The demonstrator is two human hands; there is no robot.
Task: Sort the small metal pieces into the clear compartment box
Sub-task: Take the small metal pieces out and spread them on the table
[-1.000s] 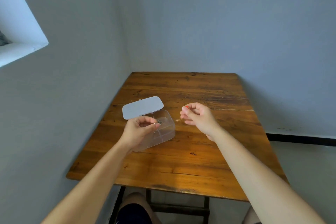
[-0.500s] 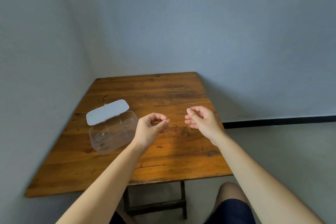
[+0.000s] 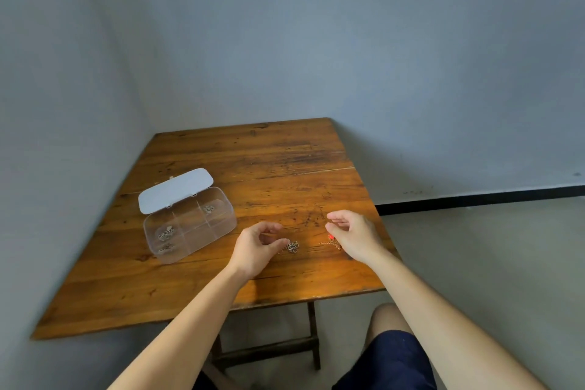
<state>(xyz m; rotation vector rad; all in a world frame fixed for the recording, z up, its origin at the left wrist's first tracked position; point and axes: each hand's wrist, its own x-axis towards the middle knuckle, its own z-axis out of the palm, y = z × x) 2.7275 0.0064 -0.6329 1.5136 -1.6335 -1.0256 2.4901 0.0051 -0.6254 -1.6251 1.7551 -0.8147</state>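
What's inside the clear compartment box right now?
The clear compartment box, lid open, holds small metal pieces in three compartments: far right, left and near left. The others look empty. Piece types are too small to tell.

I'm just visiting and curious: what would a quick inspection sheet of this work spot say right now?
Surface: worn wooden table, set into a room corner.
Job's things: clear compartment box, lid open, small metal pieces in three compartments; silver ring cluster and thin chain with a red bit lie loose on the table.
Clutter: nothing seen.
Hands: left hand fingertips at the ring cluster; right hand beside the chain; grip unclear.
Cables: nothing seen.
Surroundings: grey walls, dark baseboard, pale floor.
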